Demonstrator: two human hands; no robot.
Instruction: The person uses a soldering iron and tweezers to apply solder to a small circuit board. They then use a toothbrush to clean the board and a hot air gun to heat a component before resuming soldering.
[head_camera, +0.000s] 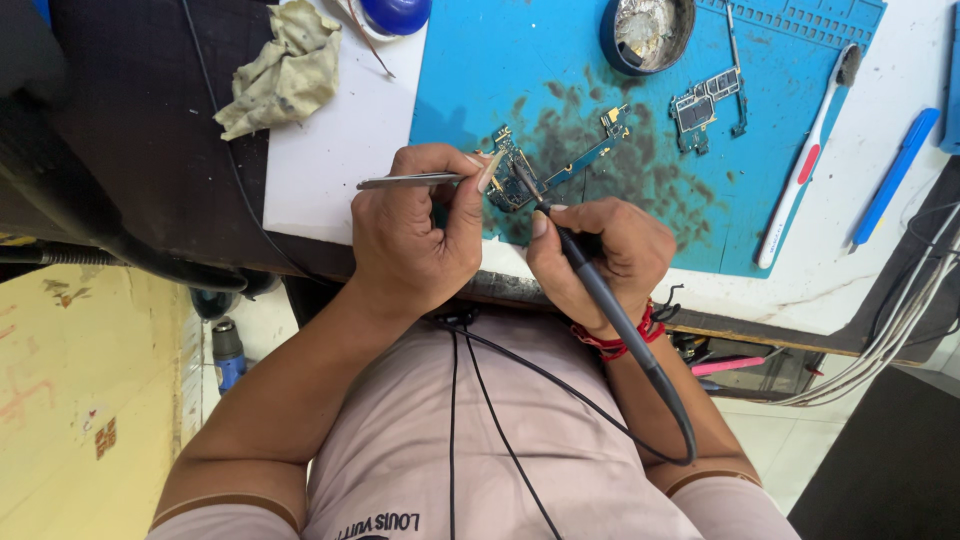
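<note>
The left hand (410, 235) is closed in a pinch on steel tweezers (415, 181), whose tips run right toward the board (540, 175). The right hand (600, 250) is closed pen-fashion round a dark soldering iron (580, 270), its tip slanting up and left onto the board's left end. The board lies on the blue mat (780, 200) on the bench (330, 150), just beyond both hands, long axis running from lower left to upper right. Both tools meet at its near-left end, and both hands are about equally close.

The left thumb and fingers hide the tweezer tips, so I cannot tell whether they grip a part. The iron's contact point is too small to make out. A second board (705, 105) lies well apart, upper right.
</note>
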